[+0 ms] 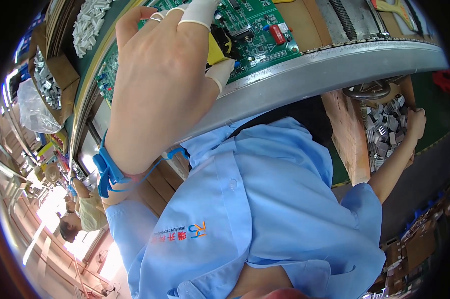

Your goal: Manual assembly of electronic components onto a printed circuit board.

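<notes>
My left hand [160, 74], with white finger cots and a blue wrist strap [108, 169], lies over a green circuit board [265, 52]. Its fingers are apart, and the thumb is beside a yellow-and-black component [216, 50] on the board. The uppermost fingertips are partly cut off by the frame's top edge. Out to the right, my right hand [417, 122] is closed at the rim of a cardboard box [408, 92] full of grey metal pieces [384, 130]. Whatever its fingers hold is hidden.
A grey metal rail [334, 65] runs along the bench edge before me. Small white parts [89, 25] lie heaped at the far left, near another carton [65, 74] of metal pieces. A yellow-handled tool [397, 11] rests at the far right. Another person [85, 214] is at the left.
</notes>
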The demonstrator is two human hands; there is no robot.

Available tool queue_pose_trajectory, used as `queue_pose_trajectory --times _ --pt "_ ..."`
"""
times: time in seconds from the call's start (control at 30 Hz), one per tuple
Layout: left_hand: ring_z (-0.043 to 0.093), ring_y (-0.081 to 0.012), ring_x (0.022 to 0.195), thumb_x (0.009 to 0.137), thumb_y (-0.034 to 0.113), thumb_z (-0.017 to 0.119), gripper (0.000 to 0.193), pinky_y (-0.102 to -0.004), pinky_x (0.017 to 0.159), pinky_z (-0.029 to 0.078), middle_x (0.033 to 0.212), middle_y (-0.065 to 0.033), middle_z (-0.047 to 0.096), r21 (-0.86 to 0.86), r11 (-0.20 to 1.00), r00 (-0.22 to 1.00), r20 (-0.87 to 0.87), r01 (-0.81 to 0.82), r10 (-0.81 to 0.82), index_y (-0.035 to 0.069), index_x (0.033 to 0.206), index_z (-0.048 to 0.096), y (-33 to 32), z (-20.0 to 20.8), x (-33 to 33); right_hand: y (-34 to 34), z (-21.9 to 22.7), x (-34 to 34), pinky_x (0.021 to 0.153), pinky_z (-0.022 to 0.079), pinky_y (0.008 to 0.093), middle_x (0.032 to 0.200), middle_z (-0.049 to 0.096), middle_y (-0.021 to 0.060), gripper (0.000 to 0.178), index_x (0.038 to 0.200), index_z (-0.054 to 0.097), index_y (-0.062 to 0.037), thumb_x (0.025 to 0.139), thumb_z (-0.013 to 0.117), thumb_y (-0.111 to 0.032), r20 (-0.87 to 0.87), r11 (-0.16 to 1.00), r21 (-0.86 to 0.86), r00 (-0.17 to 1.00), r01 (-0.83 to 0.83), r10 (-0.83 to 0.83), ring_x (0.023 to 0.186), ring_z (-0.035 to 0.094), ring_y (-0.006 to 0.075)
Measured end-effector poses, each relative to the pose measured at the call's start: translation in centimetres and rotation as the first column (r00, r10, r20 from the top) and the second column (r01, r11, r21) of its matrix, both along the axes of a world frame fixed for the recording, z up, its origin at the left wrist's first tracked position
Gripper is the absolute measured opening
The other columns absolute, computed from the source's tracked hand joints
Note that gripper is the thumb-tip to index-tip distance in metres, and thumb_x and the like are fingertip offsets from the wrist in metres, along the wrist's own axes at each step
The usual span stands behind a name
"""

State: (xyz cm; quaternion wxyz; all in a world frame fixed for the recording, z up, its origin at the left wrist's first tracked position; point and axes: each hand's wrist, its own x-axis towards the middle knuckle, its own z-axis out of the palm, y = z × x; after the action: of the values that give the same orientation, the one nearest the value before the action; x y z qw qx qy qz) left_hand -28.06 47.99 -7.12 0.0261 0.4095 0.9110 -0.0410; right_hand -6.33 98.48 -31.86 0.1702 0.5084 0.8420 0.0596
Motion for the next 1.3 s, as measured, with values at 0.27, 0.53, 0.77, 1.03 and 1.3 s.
queue_pose_trajectory --times 0.27,0.53,0.77,1.03,1.3 --pt "0.059 -0.0320 0.095 0.068 0.013 0.079 0.060 -0.0447 0.100 0.033 0.097 -0.0134 0.064 0.062 0.993 0.994 -0.034 0.104 -0.102 0.006 0.122 0.054 -0.9 -0.3 -0.6 -2.9 1.9 -0.9 0.092 0.046 0.0458 0.123 0.059 0.0166 0.055 0.125 0.055 -0.0136 0.082 0.060 -0.047 0.027 0.983 0.158 0.994 0.098 -0.104 0.114 0.056 0.0358" --pt "0.059 -0.0344 0.096 0.067 0.011 0.080 0.050 -0.0458 0.103 0.032 0.096 -0.0157 0.064 0.039 0.994 0.995 0.001 0.103 -0.103 0.002 0.112 0.059 -2.1 -0.9 -1.7 -1.1 0.7 -0.2 0.093 0.046 0.0483 0.125 0.058 0.0135 0.045 0.120 0.060 -0.0184 0.085 0.057 -0.046 0.108 0.993 0.104 0.992 0.056 -0.067 0.115 0.055 0.0344" --pt "0.059 -0.0332 0.096 0.068 0.013 0.081 0.050 -0.0450 0.104 0.031 0.097 -0.0165 0.064 0.113 0.991 0.995 0.062 0.071 -0.078 0.003 0.113 0.060 -2.2 -1.1 -2.0 -1.4 0.4 -0.9 0.092 0.046 0.0488 0.124 0.058 0.0133 0.039 0.118 0.061 -0.0192 0.085 0.055 -0.040 0.178 0.996 -0.006 0.980 -0.086 0.086 0.113 0.056 0.0357" --pt "0.061 -0.0301 0.101 0.071 0.015 0.079 0.052 -0.0438 0.104 0.034 0.104 -0.0143 0.066 -0.072 0.997 0.998 0.064 0.011 -0.007 0.003 0.118 0.058 -0.9 -0.2 -1.4 -3.5 1.5 -3.3 0.090 0.044 0.0482 0.119 0.062 0.0122 0.034 0.114 0.062 -0.0180 0.085 0.051 -0.033 0.215 0.996 -0.014 0.972 -0.094 0.094 0.113 0.057 0.0338" --pt "0.056 -0.0231 0.070 0.073 0.002 0.060 0.015 -0.0406 0.097 0.029 0.072 -0.0106 0.063 -0.626 0.767 0.863 0.303 -0.140 0.404 -0.004 0.086 0.064 4.8 3.1 -2.4 -4.0 1.8 -3.0 0.090 0.044 0.0486 0.116 0.063 0.0143 0.037 0.116 0.061 -0.0184 0.085 0.050 -0.035 0.199 0.990 0.026 0.971 -0.140 0.132 0.111 0.058 0.0343"
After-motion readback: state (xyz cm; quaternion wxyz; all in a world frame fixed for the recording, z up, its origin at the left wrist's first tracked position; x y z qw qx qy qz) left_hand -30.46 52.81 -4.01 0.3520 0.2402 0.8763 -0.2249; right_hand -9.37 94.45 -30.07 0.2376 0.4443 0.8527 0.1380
